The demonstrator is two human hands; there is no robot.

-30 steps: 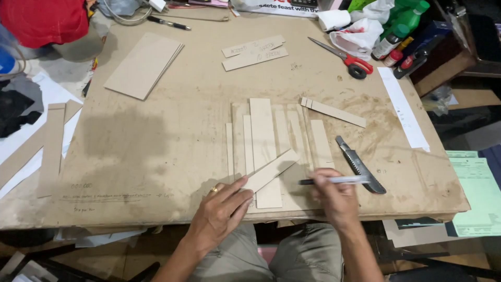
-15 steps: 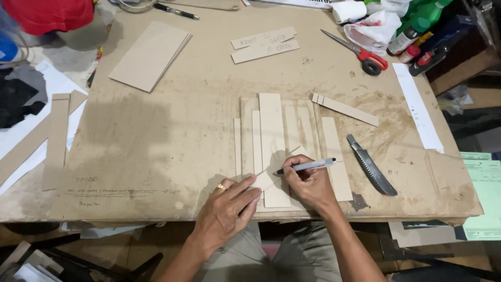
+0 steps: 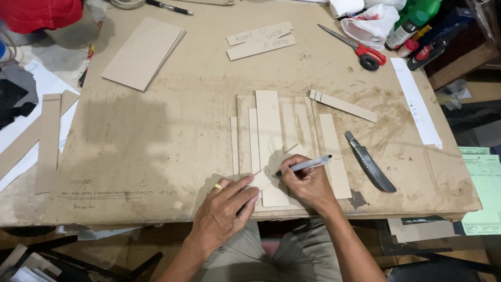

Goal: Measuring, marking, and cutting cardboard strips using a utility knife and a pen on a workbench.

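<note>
Right hand: your right hand (image 3: 309, 184) has its grip closed around a slim grey pen with a dark tip (image 3: 305, 165), the tip down on a narrow tan cardboard strip (image 3: 276, 167) that lies slanted at the near edge of the table.
Left hand: your left hand (image 3: 227, 209), a gold ring (image 3: 217, 186) on one finger, holds nothing; its fingers are spread flat, pressing the near left end of that slanted strip.
Under the strip: a row of long tan cardboard strips (image 3: 269, 122) lies side by side, running from near to far, with the slanted strip across them.
Right of the hands: a grey utility knife (image 3: 369, 161) lies just right of the row, and a short cardboard strip (image 3: 343, 106) lies angled beyond it.
Far side: red-handled scissors (image 3: 360, 48) lie far right, two lettered cardboard pieces (image 3: 259, 40) far centre, and a flat stack of cardboard sheets (image 3: 144, 52) far left.
Surface: the worn brown cardboard-covered table (image 3: 156, 136) carries all of these.
Right edge: a white paper strip (image 3: 416, 102) lies along it.
</note>
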